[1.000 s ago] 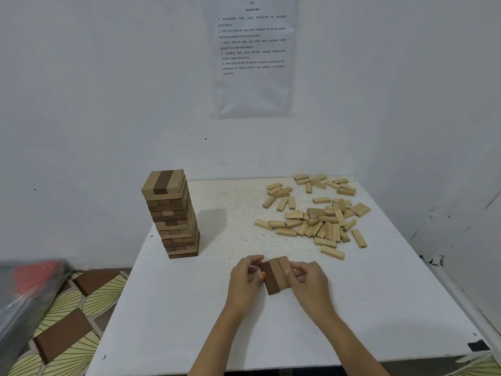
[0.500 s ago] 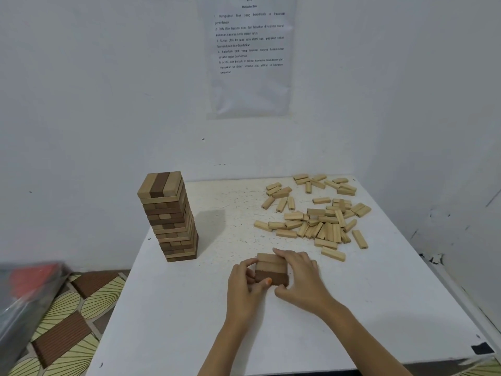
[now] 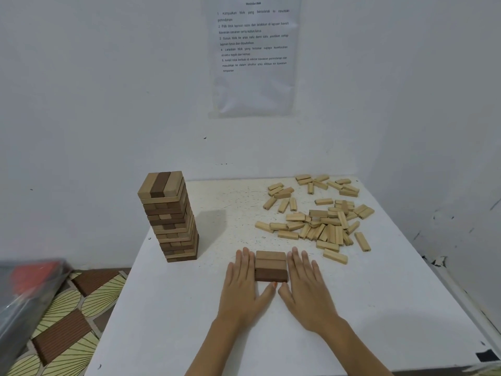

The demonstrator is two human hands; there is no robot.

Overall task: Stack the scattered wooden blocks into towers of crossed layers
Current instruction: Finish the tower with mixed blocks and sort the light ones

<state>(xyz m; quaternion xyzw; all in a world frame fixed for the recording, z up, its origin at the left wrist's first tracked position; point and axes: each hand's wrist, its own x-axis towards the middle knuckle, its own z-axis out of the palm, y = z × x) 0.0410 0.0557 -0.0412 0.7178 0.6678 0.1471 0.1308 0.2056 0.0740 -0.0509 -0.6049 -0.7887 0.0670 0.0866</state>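
Three blocks (image 3: 271, 265) lie side by side as one flat layer on the white table (image 3: 393, 308), two light ones and a dark one nearest me. My left hand (image 3: 244, 286) lies flat against the layer's left side with straight fingers. My right hand (image 3: 306, 289) lies flat against its right side the same way. Both thumbs meet below the dark block. A tall tower (image 3: 169, 215) of crossed light and dark layers stands at the table's left edge. A scattered pile of light blocks (image 3: 322, 215) covers the far right of the table.
A white wall stands right behind the table, with a printed sheet (image 3: 253, 55) taped to it. To the left, below the table, lie a patterned floor mat (image 3: 62, 329) and a grey plastic-wrapped thing (image 3: 24, 291). The nearest loose block (image 3: 335, 256) lies just right of my right hand.
The three blocks were turned from a slanted row held in curled fingers to a squared layer on the table. Both hands have flattened out and now press its two sides.
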